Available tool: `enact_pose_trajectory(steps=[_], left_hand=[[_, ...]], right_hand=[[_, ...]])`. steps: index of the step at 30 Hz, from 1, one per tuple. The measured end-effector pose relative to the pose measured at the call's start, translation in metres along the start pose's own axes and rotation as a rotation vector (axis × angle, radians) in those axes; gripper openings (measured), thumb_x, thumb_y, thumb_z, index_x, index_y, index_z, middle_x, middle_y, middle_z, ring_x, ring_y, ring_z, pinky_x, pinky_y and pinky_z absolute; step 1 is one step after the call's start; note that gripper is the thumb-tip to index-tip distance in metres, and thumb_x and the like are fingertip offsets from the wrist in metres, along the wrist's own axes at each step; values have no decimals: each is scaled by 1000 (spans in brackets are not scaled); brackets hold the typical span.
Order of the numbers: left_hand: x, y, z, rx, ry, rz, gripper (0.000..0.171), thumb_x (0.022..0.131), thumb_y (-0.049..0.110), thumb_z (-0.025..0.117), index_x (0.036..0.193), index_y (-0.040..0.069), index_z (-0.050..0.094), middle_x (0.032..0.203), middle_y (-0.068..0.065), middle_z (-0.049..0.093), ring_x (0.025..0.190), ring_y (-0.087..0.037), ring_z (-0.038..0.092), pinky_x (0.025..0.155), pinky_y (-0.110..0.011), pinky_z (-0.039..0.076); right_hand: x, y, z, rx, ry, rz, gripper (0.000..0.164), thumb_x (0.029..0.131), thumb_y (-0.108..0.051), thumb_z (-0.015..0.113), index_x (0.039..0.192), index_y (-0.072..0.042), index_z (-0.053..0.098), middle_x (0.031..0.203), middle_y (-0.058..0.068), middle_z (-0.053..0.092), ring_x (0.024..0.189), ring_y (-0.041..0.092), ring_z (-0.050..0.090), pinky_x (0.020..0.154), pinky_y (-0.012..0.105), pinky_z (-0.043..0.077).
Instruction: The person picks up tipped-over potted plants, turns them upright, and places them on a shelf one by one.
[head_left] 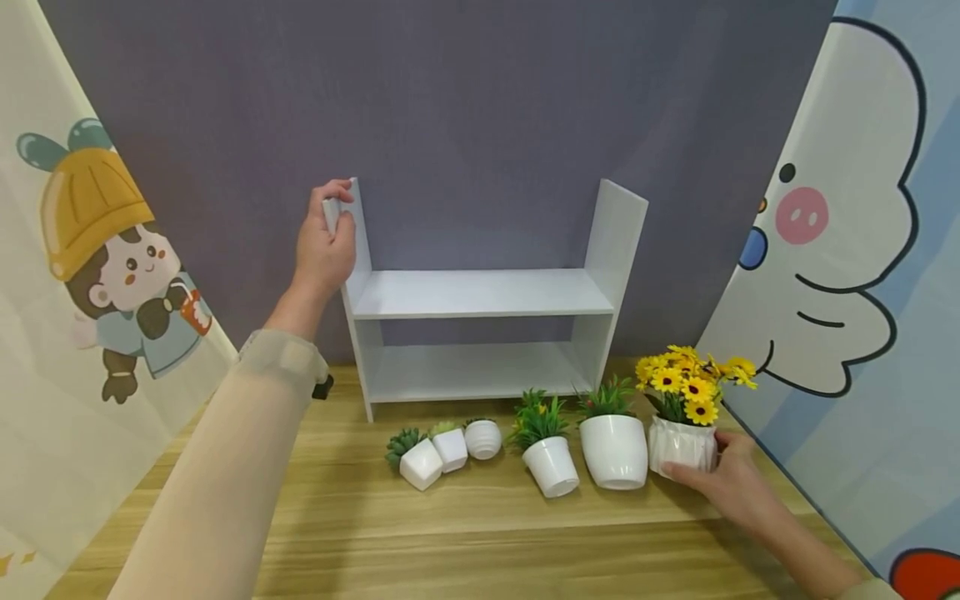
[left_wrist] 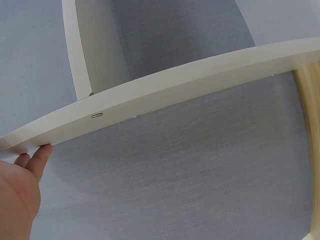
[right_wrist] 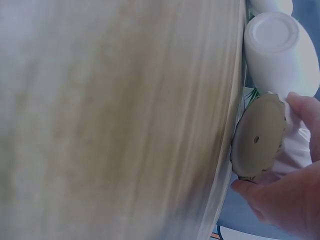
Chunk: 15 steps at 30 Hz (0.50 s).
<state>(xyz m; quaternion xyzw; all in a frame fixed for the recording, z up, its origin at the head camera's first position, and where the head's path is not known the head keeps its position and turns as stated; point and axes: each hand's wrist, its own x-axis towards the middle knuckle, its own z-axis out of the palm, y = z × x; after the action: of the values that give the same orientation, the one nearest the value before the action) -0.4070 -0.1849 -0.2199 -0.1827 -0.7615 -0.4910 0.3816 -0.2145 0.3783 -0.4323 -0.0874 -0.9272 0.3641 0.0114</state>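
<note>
My left hand [head_left: 327, 242] grips the upper end of the left side panel of a white two-tier shelf [head_left: 480, 293]. In the left wrist view, the fingertips [left_wrist: 44, 152] touch the panel's outer face. On the right, my right hand [head_left: 738, 483] holds a white ridged flowerpot [head_left: 681, 446] with yellow flowers [head_left: 693, 385], thumb and fingers on opposite sides. Its beige underside with a small hole faces the right wrist camera. Beside it lies a larger white pot [head_left: 613, 454] with green leaves, then a smaller white plant pot [head_left: 551, 468].
Three small white succulent pots [head_left: 450, 450] lie in front of the shelf, on the wood-grain table [head_left: 480, 558]. A grey cloth backdrop [head_left: 480, 108] hangs behind the shelf. Cartoon-printed panels [head_left: 840, 208] flank the table on both sides.
</note>
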Motion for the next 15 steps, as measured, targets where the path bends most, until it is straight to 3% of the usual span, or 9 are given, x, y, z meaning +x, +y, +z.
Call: enact_pose_trajectory(steps=[6, 15], left_hand=[[2, -1, 1, -4, -2, -5, 24, 110, 13, 42, 132, 9, 52, 165, 5, 55, 146, -17, 53, 91, -30, 37], [2, -2, 0, -6, 4, 8, 24, 109, 12, 43, 131, 7, 52, 164, 2, 56, 155, -15, 49, 108, -40, 41]], right_hand=[[7, 1, 1, 53, -21, -2, 129, 98, -51, 81, 157, 25, -5, 154, 48, 25, 138, 57, 46, 113, 65, 46], [15, 4, 2, 95, -33, 0, 127, 96, -42, 84, 156, 24, -6, 154, 49, 24, 141, 59, 41, 120, 69, 39]])
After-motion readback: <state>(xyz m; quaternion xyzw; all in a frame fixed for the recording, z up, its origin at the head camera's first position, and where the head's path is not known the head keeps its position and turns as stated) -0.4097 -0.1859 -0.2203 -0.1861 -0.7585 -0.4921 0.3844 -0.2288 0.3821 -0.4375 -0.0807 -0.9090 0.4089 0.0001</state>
